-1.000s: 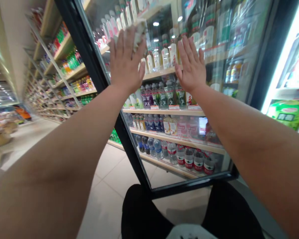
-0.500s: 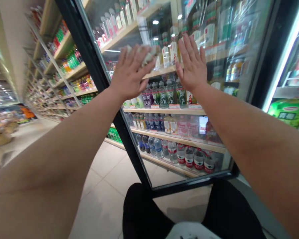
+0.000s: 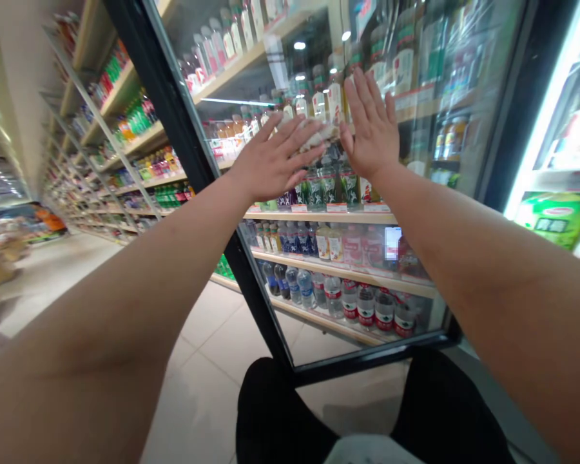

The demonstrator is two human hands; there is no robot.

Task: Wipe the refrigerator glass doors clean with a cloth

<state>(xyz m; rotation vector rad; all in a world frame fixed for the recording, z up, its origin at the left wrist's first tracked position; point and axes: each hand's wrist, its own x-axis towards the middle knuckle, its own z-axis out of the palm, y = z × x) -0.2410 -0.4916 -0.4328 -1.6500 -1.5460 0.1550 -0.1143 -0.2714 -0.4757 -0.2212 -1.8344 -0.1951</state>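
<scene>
A glass door (image 3: 367, 361) in a black frame stands swung open in front of me. My left hand (image 3: 270, 161) lies flat against the glass, fingers stretched toward the upper right. Under its fingertips is a pale, crumpled cloth (image 3: 325, 134), mostly covered by the fingers and a little blurred. Just to the right, my right hand (image 3: 373, 135) is flat on the same pane, fingers pointing up and nothing in it. The left fingertips and cloth are close to the right thumb.
Shelves of bottles (image 3: 304, 287) show through or in the glass. On the right is a lit cooler with a green package (image 3: 553, 216). Long store shelves (image 3: 140, 142) run along the left above a tiled floor (image 3: 222, 322). My knees (image 3: 270, 419) are close beneath the door.
My left hand has slid right and down across the glass with the cloth, closer to my right hand. The right hand has stayed in place.
</scene>
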